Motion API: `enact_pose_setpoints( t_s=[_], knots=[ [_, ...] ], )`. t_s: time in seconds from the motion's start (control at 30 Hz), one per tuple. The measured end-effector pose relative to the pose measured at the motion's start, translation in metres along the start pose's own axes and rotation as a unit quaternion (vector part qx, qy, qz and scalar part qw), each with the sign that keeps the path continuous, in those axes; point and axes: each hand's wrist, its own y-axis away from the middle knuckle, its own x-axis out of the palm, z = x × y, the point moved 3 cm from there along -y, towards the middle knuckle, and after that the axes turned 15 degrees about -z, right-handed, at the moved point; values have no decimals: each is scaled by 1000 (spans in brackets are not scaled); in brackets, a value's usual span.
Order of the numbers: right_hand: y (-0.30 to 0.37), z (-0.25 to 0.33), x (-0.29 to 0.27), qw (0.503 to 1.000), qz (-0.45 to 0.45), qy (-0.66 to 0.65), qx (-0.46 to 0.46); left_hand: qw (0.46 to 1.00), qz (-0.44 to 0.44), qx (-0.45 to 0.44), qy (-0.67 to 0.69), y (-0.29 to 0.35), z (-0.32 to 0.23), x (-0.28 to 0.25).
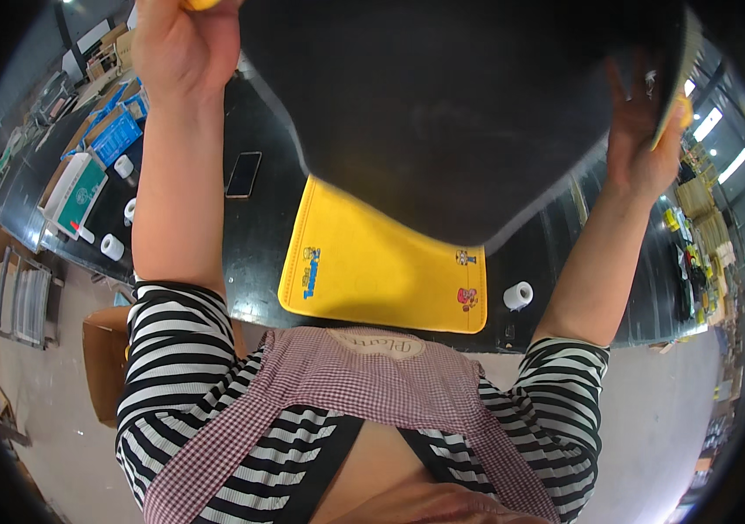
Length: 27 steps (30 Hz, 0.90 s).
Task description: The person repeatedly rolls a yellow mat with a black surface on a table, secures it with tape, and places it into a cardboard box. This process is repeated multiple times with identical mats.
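Note:
A large mat [442, 113] with a black underside and yellow showing at its edges is lifted in front of me, tilted and slightly blurred along its lower rim. My left hand [187, 48] is closed at its left end, by a yellow bit of edge; the top of the frame cuts off the fingertips. On the right, my right hand [647, 144] grips the other side, thumb on the yellow edge and fingers against the black face. Beneath it, a yellow mat [381, 271] with small cartoon prints lies flat at the table's near edge, its far part hidden.
On the black table [254, 253] lie a phone [244, 175] at left and a white roll [518, 296] at right. More white rolls [112, 247], a green-and-white box [75, 194] and a blue carton [115, 135] stand far left. A cardboard box [103, 358] sits below the table.

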Motion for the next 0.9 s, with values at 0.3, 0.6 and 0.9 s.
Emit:
enact_pose_setpoints(
  t_s=[0.3, 0.6, 0.9],
  knots=[
    [7, -69, -5, 966, -88, 147, -193, 959, -58, 239, -140, 17, 101, -11],
    [71, -308, -197, 844, -6, 467, 263, 705, 167, -224, -652, 101, 361, -278],
    [324, -177, -267, 553, 114, 741, 365, 506, 215, -345, -761, 321, 172, -321]
  ],
)
